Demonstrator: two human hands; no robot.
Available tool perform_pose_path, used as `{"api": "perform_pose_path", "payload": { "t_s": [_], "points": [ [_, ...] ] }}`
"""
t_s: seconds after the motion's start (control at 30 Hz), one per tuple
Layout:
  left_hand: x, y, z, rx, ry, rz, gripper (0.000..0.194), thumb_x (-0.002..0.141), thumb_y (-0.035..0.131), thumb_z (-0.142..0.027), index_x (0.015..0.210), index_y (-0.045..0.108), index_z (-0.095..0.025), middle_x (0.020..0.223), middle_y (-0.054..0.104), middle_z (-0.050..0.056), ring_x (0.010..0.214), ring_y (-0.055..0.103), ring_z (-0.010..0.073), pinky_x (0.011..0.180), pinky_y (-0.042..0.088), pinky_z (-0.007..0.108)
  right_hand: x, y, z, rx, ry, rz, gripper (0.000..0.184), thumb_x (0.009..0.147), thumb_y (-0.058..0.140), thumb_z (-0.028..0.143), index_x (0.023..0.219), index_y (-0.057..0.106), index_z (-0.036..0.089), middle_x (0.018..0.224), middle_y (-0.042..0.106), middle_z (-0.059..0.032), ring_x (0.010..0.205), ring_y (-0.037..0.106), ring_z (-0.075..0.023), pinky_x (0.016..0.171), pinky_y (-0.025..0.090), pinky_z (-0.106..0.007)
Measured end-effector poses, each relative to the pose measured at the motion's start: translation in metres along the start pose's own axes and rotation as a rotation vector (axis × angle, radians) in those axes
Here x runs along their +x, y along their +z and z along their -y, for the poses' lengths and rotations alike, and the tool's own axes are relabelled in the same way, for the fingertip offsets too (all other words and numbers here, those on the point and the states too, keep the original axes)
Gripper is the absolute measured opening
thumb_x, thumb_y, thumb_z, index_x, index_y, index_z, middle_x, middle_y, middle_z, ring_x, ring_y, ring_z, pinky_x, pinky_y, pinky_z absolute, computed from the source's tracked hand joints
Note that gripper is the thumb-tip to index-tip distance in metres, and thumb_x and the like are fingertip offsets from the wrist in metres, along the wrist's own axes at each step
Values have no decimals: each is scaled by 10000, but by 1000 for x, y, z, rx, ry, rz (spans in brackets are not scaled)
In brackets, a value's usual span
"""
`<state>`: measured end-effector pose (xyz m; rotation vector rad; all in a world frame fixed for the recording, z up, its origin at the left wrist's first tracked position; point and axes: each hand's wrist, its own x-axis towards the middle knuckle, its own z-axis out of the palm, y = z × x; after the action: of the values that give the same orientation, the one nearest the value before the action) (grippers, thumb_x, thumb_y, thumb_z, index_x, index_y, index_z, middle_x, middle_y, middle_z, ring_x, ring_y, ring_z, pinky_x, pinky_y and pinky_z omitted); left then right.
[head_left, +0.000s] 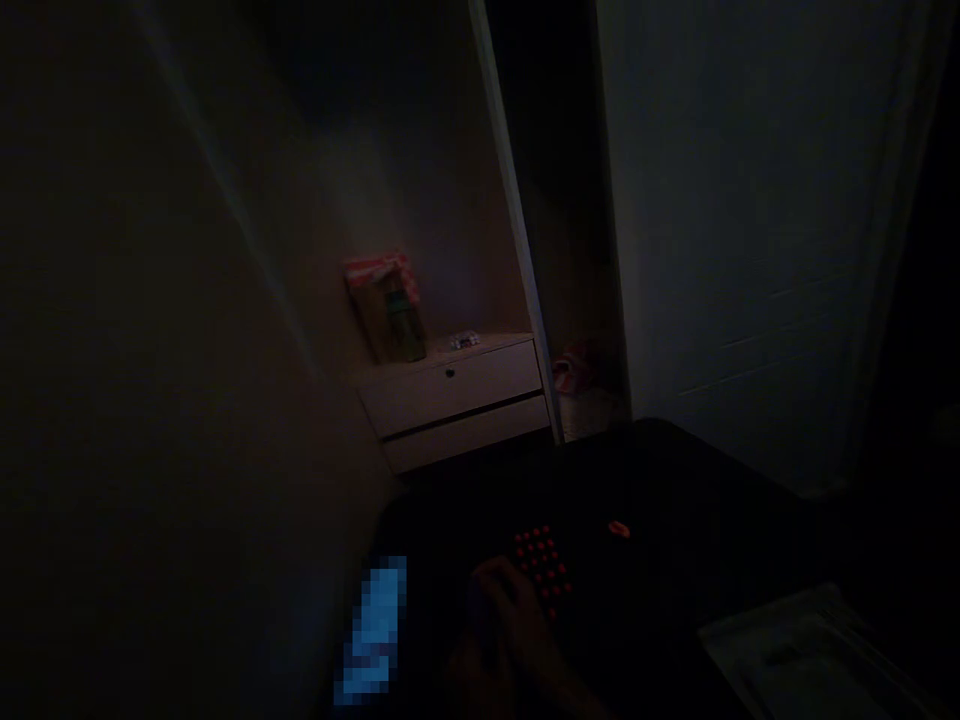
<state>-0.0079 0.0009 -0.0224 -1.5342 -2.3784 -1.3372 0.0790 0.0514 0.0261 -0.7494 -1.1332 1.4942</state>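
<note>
The room is very dark and my hands show only dimly at the bottom centre. My right hand [521, 615] has its fingers curled over a small dark thing [480, 605] with a faint bluish tint, whose kind I cannot make out. Below and to the left is my left hand [480, 672], close against the right one. Its fingers are lost in shadow. Just beyond my right hand glow the red-lit keys of a keyboard [544, 565] on a dark table. Right of the keys a small red-orange light [619, 529] shines, perhaps on a mouse.
Left of my hands a bright blue screen [373, 630] appears pixelated. A pale flat item [810, 645] lies at lower right. Behind the table stands a drawer unit [457, 400] with a bottle [407, 330] and red-topped package [375, 300] on it. A pale panel [735, 220] rises at right.
</note>
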Motion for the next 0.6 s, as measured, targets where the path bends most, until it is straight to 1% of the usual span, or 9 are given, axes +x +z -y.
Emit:
{"api": "perform_pose_path", "payload": {
  "t_s": [0.1,0.23,0.37,0.47,0.6],
  "points": [
    [0,0,1,-3,0,1,379,758,513,-493,611,703,-200,610,697,134,583,662,238,519,465,290,1,-1,-3,-12,-10,-7,257,797,634,459,825,683,208,816,684,-23,810,614,-204,717,481,-282],
    [-1,-1,2,3,12,-2,384,757,522,-509,618,701,-200,654,715,144,614,673,242,548,480,293,1,-1,-3,-19,-25,5,249,805,623,448,832,683,207,830,681,-23,823,613,-205,736,475,-286],
    [-2,1,3,29,5,-8,386,770,516,-492,586,676,-193,623,703,142,601,669,233,568,488,291,0,-1,-1,-29,10,5,243,804,619,440,836,684,208,846,680,-23,849,613,-211,753,465,-290],
    [-2,3,5,44,25,17,357,773,519,-459,665,709,-177,652,719,136,610,680,220,576,498,269,1,-1,-2,-8,8,5,242,804,622,441,840,678,209,853,677,-21,848,613,-209,758,466,-289],
    [-1,5,8,50,46,19,351,777,527,-441,731,731,-158,724,743,142,671,707,226,604,518,258,1,-1,-4,0,-18,7,232,811,629,436,831,674,210,833,675,-19,824,612,-204,754,470,-290]
  ]
}}
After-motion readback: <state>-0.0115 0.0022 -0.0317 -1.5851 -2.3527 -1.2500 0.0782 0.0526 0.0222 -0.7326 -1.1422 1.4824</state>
